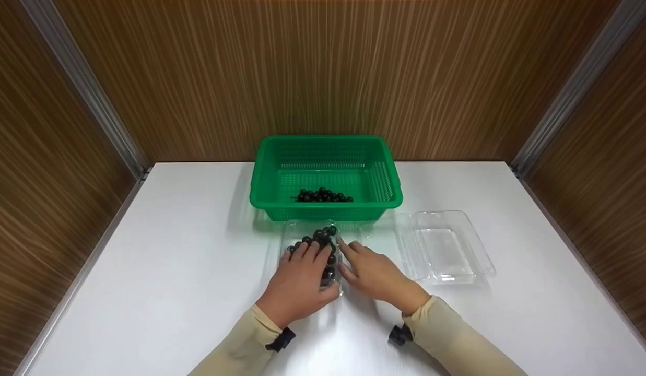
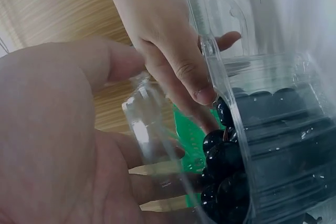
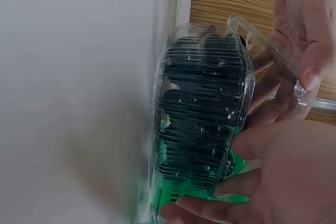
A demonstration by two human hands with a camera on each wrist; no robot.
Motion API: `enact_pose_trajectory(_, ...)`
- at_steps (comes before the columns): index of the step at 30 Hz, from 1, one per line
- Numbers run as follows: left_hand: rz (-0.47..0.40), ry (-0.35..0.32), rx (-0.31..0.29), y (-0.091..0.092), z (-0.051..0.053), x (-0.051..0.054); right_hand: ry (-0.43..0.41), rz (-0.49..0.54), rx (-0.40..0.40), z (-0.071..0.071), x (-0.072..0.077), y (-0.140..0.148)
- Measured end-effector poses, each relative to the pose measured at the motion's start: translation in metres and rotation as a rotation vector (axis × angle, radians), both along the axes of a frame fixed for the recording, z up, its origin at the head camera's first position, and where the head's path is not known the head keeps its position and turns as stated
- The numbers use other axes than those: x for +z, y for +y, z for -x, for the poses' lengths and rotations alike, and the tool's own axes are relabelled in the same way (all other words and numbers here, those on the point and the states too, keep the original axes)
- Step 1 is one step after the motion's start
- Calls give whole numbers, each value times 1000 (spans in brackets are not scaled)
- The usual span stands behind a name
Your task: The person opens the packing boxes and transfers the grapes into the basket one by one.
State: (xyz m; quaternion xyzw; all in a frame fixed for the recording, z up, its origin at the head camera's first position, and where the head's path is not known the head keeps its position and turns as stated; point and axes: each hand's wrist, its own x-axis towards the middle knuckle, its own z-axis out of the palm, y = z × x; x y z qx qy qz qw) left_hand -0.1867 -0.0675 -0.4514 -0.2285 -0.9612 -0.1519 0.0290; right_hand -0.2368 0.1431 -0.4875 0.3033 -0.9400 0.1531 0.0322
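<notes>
1. The green basket (image 1: 325, 205) stands at the back of the surface (image 1: 171, 261), against the wood panel, probably so that the ground on the person's side stays free for handwork.
2. The grapes (image 1: 327, 235) lie in a clear box (image 3: 202, 114) directly in front of the basket, near its front wall; that closeness likely keeps any reach between the two short.
3. The left hand (image 1: 301, 284) lies over the box, fingers loosely spread on the grapes, seemingly to settle or steady them; whether its thumb pinches the plastic rim I cannot tell.
4. The right hand (image 1: 377, 271) is at the box's right side, fingers extended and touching its edge, likely bracing the light plastic against sliding.
5. So the grapes sit beneath the left hand and just left of the right one, before the basket.
6. Another bunch (image 1: 323, 196) rests inside the basket, by its front wall.
7. A second clear container (image 1: 448, 248) lies open in front and to the right of the basket, apart from both hands, presumably kept aside there.
</notes>
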Motion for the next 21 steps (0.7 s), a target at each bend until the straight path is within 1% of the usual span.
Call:
enact_pose_trajectory(2, 17, 12, -12, -1, 1, -1, -13, -5, 5, 0, 0, 1)
enact_pose_trajectory(5, 37, 31, -20, -2, 3, -2, -49, -30, -11, 0, 2, 3)
enact_pose_trajectory(8, 31, 33, -15, -2, 3, -4, -76, -40, -35, -2, 5, 4)
enact_pose_trajectory(11, -4, 36, 11, 1, 4, -7, -78, -31, -49, -3, 6, 4)
enact_pose_trajectory(14, -46, 58, 46, 3, 4, -9, -68, -24, -52, -4, 6, 2)
enact_pose_trajectory(17, -77, 59, 76, 4, 3, -11, -53, -23, -56, -3, 4, 0)
enact_pose_trajectory(21, -90, 66, 85, 5, 3, -13, -54, -13, -65, -1, 3, 0)
